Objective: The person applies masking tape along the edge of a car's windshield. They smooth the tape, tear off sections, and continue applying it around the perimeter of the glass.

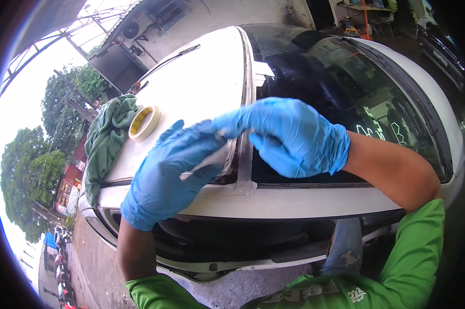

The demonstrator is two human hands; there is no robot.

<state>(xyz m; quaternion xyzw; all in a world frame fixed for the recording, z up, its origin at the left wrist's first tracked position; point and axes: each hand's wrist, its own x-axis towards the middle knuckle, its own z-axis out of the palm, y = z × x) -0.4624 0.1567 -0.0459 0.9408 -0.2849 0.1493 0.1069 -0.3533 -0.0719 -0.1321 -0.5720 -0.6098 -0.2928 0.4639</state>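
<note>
Both my hands wear blue gloves and meet above the seam between the white car roof (201, 67) and the dark windshield (315, 77). My left hand (173, 165) has its fingers bent round a thin, pale strip of masking tape (204, 164), blurred and partly hidden by the glove. Fingertips of my right hand (289, 136) are pinched together against the left fingers, where a small pale bit shows. A roll of masking tape (145, 123) lies on the roof beside the left hand. Pale tape (246, 181) covers the end of the seam below the right hand.
A green towel (106, 139) drapes over the roof's left edge. White tape pieces (263, 72) stick out at the windshield's upper edge. The car's dark side window (227, 239) lies close to my body. Another dark vehicle (441, 56) stands at the far right.
</note>
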